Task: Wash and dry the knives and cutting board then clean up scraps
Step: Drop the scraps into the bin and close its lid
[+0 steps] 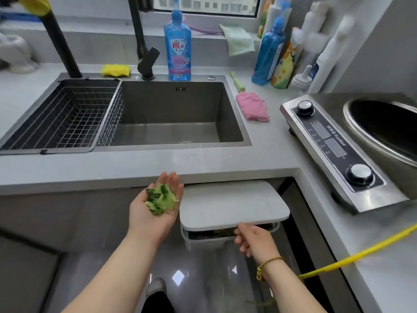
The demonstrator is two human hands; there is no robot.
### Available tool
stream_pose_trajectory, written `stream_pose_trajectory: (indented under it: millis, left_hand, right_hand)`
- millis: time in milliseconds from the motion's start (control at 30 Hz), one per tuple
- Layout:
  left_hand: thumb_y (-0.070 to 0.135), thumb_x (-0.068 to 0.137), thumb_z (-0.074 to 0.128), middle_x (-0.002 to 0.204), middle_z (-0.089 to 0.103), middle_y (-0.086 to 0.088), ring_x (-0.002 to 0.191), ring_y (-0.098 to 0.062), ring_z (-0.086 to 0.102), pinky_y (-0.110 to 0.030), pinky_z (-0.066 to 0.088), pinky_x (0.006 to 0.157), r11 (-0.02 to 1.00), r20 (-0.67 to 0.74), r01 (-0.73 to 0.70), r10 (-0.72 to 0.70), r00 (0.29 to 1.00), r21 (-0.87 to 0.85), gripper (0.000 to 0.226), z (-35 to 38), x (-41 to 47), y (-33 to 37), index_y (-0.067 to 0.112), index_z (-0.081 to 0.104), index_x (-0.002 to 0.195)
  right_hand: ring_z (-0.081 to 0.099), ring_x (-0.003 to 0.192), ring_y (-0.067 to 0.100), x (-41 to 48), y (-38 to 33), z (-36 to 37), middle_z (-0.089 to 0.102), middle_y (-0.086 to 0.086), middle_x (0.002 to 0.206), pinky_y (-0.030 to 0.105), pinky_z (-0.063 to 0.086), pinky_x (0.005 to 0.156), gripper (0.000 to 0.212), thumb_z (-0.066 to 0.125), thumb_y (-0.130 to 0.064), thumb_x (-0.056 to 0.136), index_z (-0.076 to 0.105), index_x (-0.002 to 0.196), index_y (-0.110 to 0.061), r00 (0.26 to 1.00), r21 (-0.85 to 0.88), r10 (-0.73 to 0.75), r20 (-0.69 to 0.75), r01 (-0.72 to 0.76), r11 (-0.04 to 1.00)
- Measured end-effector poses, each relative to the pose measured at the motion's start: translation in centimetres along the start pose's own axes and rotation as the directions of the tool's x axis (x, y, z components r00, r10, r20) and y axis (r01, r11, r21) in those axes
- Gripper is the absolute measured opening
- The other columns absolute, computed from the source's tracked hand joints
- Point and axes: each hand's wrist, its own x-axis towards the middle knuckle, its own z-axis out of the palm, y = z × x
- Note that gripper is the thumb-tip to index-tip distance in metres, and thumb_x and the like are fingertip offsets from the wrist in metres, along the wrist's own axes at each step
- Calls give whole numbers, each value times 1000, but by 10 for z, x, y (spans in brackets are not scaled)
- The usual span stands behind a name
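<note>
My left hand (144,219) is held palm up below the counter's front edge, with a pile of green vegetable scraps (160,198) lying on its flat palm and fingers. Just to its right a white waste bin (203,242) hangs on the cabinet front under the counter. My right hand (252,241) grips the front edge of the bin's white lid (230,204), which is raised a little so that a dark gap shows beneath it. No knife or cutting board is in view.
A grey sink (234,114) holds a wire basket (67,116) on its left, with a black faucet (146,59) behind. Blue soap bottle (178,46), yellow sponge (116,70) and pink cloth (252,106) lie around it. An induction cooker (334,145) with a wok (383,127) stands right.
</note>
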Motion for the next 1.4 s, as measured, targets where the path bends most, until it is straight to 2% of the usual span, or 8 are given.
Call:
stream_pose_trajectory:
  millis: [200, 333, 467, 600, 733, 900, 1033, 1400]
  left_hand:
    - [-1, 45, 64, 70, 71, -13, 60, -23, 70, -37, 56, 47, 1000, 20, -29, 29, 999, 9, 19, -8, -15, -3, -2, 72, 62]
    - [9, 91, 35, 64, 70, -12, 54, -20, 69, -35, 56, 48, 999, -101, -8, 12, 995, 34, 26, -20, -10, -11, 3, 60, 85]
    - [8, 80, 38, 63, 70, -12, 53, -21, 69, -35, 55, 49, 997, -153, 3, 9, 988, 77, 22, -22, -4, -17, 3, 58, 86]
    - [14, 96, 28, 64, 69, -12, 54, -22, 69, -35, 56, 51, 993, -215, 54, -30, 976, 105, 34, -28, 9, -26, 2, 58, 87]
    - [15, 99, 24, 83, 60, -16, 74, -24, 58, -33, 42, 98, 972, -322, 151, -86, 943, 182, 37, -22, 28, -50, -4, 56, 100]
    - [30, 102, 23, 84, 53, -16, 74, -25, 52, -31, 43, 74, 947, -399, 223, -118, 909, 230, 48, -10, 50, -89, -1, 38, 136]
    - [48, 97, 30, 129, 49, -19, 124, -34, 45, -49, 37, 94, 922, -381, 315, -213, 900, 227, 59, 6, 50, -97, 5, 35, 137]
    - [37, 100, 17, 154, 17, -14, 143, -22, 14, -38, 8, 114, 876, -325, 294, -170, 930, 383, 55, -2, 62, -87, 8, 17, 147]
  right_hand:
    - [41, 31, -1, 5, -60, -7, 55, -1, 60, 11, 31, 36, 29, 45, -19, 95, 59, 70, -14, 984, 1, -176, 5, 176, 984]
    - [41, 31, 0, 18, -86, -9, 57, -1, 61, 10, 31, 35, 30, 45, -22, 95, 57, 68, -14, 978, -41, -205, 29, 206, 978]
    - [41, 30, -1, 29, -104, -9, 57, -2, 62, 9, 32, 35, 31, 45, -24, 95, 57, 67, -14, 976, -73, -214, 50, 217, 973]
    - [42, 35, 1, 37, -111, -9, 57, -2, 61, 11, 33, 39, 31, 47, -25, 94, 57, 67, -14, 975, -95, -213, 57, 218, 971]
    - [43, 32, -1, 40, -106, -10, 58, -3, 62, 9, 34, 37, 31, 47, -26, 94, 59, 68, -16, 973, -73, -217, 72, 222, 972]
    - [43, 37, 0, 43, -99, -16, 60, -6, 62, 10, 36, 41, 27, 51, -29, 92, 61, 68, -20, 970, -110, -222, 97, 233, 966]
    - [42, 34, -2, 44, -100, -17, 59, -5, 62, 8, 35, 40, 28, 50, -27, 93, 58, 68, -17, 970, -129, -218, 110, 231, 964]
    - [44, 33, -2, 51, -102, -17, 58, -11, 43, 8, 35, 38, 29, 51, -25, 93, 59, 66, -18, 964, -78, -236, 123, 247, 966]
